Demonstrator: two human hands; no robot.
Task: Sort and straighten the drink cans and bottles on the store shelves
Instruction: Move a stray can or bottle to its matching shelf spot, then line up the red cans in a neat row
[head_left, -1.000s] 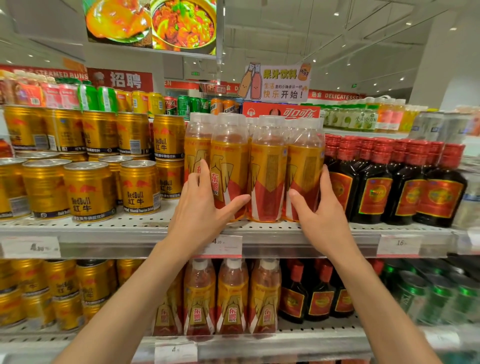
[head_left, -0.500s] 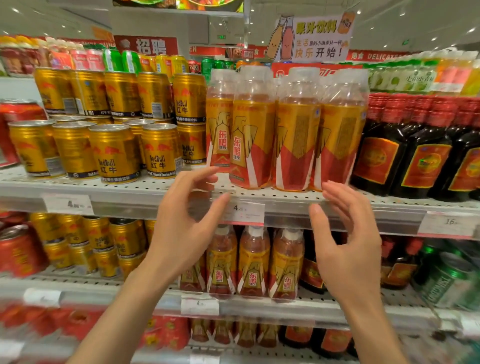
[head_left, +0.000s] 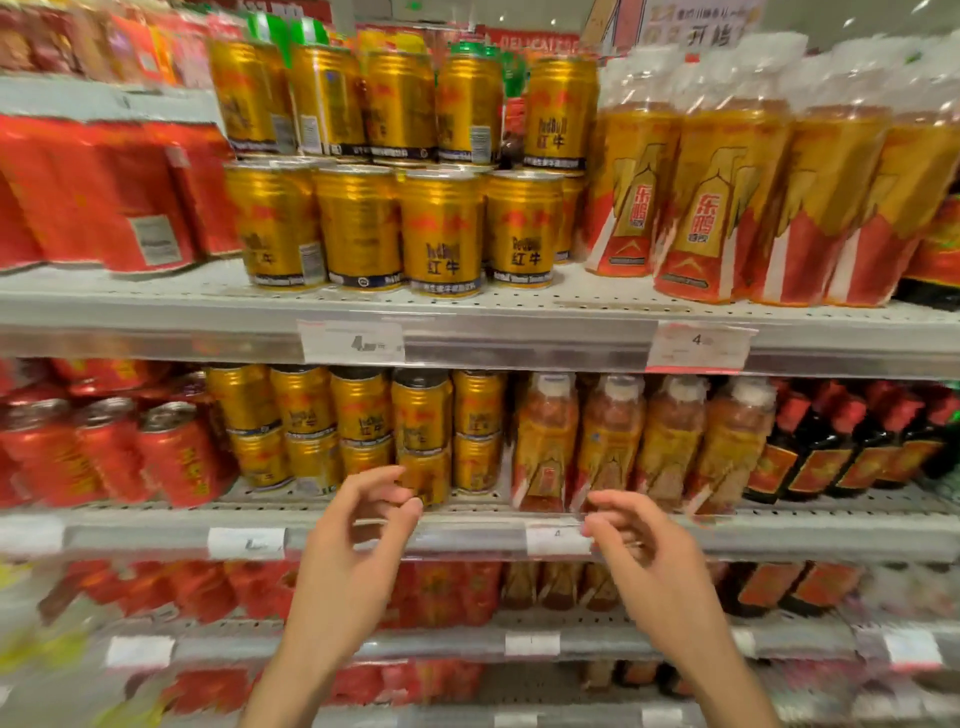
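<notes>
Two empty hands, halfway between shelves

Left hand (head_left: 353, 551) and right hand (head_left: 649, 566) float with fingers loosely curled, gripping nothing, probably lining up on the gold cans (head_left: 421, 431) and orange bottles (head_left: 608, 441) behind; more stacked cans (head_left: 441, 228) sit on the shelf (head_left: 519, 332) above.

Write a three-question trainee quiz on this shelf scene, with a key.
1. True or false: the left hand grips a gold can.
2. What stands directly right of the gold cans on the upper shelf? A) dark bottles B) orange bottles C) green cans
3. Fill in: both hands, including the right hand, are ___, holding nothing.

Key: 1 false; 2 B; 3 empty.
</notes>
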